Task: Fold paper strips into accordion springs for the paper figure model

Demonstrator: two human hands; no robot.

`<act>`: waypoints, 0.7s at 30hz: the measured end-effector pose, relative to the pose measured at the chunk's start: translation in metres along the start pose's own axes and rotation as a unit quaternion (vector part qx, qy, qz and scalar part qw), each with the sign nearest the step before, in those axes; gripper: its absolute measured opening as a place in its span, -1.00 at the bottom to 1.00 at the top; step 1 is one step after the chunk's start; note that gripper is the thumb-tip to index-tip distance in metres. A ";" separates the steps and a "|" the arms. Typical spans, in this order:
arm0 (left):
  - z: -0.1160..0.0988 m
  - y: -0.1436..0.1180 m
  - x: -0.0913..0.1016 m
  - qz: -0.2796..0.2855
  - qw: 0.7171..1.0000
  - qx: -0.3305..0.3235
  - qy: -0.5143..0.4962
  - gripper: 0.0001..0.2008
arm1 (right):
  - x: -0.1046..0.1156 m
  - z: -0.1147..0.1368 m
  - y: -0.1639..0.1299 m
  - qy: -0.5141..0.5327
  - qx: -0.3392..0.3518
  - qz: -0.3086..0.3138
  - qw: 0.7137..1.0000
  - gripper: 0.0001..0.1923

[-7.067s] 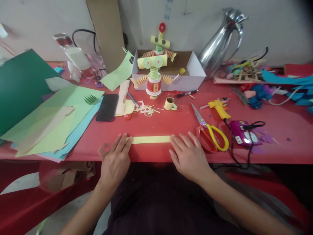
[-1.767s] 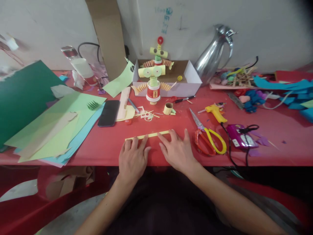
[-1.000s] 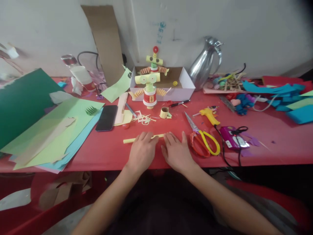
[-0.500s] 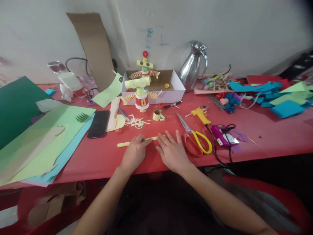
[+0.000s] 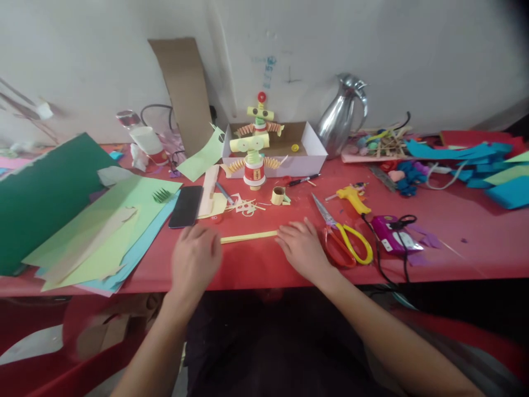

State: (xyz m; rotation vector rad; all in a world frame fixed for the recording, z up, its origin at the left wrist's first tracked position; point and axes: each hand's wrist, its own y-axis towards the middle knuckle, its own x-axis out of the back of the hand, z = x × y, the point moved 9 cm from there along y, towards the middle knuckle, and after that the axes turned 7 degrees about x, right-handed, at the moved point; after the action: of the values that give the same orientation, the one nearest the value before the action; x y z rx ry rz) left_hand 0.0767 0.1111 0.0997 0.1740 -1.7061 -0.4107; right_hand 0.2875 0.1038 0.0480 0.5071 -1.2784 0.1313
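Note:
A narrow folded yellow paper strip [image 5: 248,237] lies on the red table [image 5: 264,264] near its front edge. My right hand [image 5: 303,248] rests flat on the table with its fingertips on the strip's right end. My left hand [image 5: 196,259], blurred, lies over the table at the strip's left end with its fingers spread, holding nothing. A paper robot figure [image 5: 254,149] made of yellow and green rolls stands behind the strip.
Red and yellow scissors [image 5: 345,237], a yellow glue gun [image 5: 351,196] and a purple device [image 5: 390,234] lie to the right. A black phone [image 5: 185,205] and paper sheets [image 5: 99,231] are on the left. A white box [image 5: 306,157] and a steel jug [image 5: 341,116] stand at the back.
The strip, wide at first, is now folded narrow. My left hand has slid left off the strip's middle to its left end; the right hand stays at the right end.

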 end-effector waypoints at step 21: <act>-0.075 -0.006 -0.084 0.518 0.640 0.164 -0.543 -0.69 | -0.005 -0.044 0.022 0.687 -0.227 -0.136 0.676 -0.71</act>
State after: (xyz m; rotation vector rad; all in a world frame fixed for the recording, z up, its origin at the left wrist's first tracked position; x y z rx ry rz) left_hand 0.1644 0.1215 0.0292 -0.9910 -2.6660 0.8817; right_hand 0.3171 0.1430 0.0412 0.0443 0.2992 -0.0747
